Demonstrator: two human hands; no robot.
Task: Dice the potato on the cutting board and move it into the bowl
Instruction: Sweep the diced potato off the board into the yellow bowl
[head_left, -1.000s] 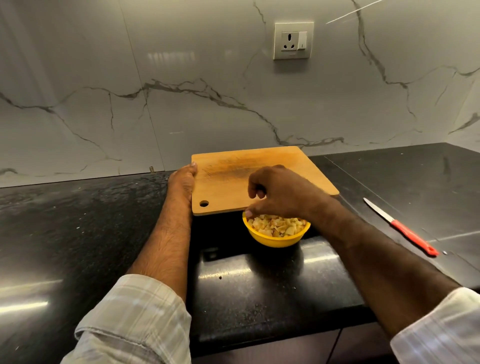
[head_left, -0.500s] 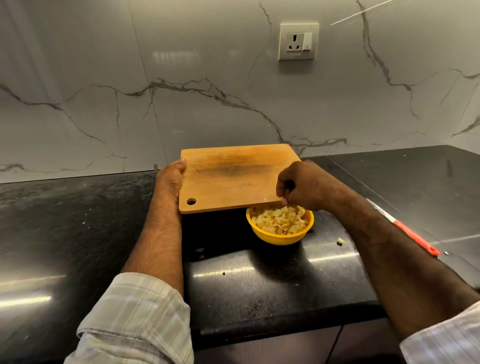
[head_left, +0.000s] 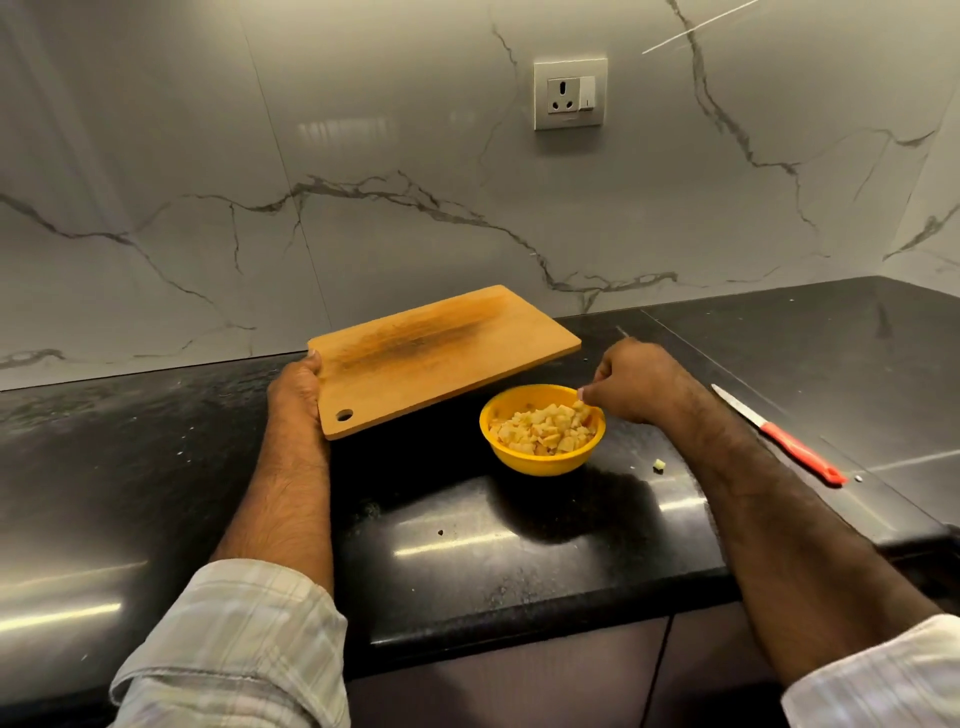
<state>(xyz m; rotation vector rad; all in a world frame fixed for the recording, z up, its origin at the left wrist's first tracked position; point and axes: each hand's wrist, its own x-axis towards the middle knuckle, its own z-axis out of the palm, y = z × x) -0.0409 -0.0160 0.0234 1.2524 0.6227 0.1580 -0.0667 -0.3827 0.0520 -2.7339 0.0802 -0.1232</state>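
A yellow bowl (head_left: 540, 457) filled with diced potato (head_left: 545, 428) stands on the black counter. My left hand (head_left: 296, 387) grips the left edge of the bare wooden cutting board (head_left: 441, 356) and holds it tilted, to the left of and behind the bowl. My right hand (head_left: 631, 382) hovers at the bowl's right rim with its fingers curled and the fingertips pinched together over the dice; whether they hold a piece is unclear. One stray potato piece (head_left: 659, 464) lies on the counter to the right of the bowl.
A red-handled knife (head_left: 779, 435) lies on the counter at the right, blade pointing away from me. The marble wall with a socket (head_left: 570, 93) rises behind the board. The counter's front edge (head_left: 519, 629) runs below the bowl.
The board has swung left, off the bowl, and its far end has tipped up. My right hand moved from the board's near edge to the bowl's right rim. The stray piece appeared on the counter.
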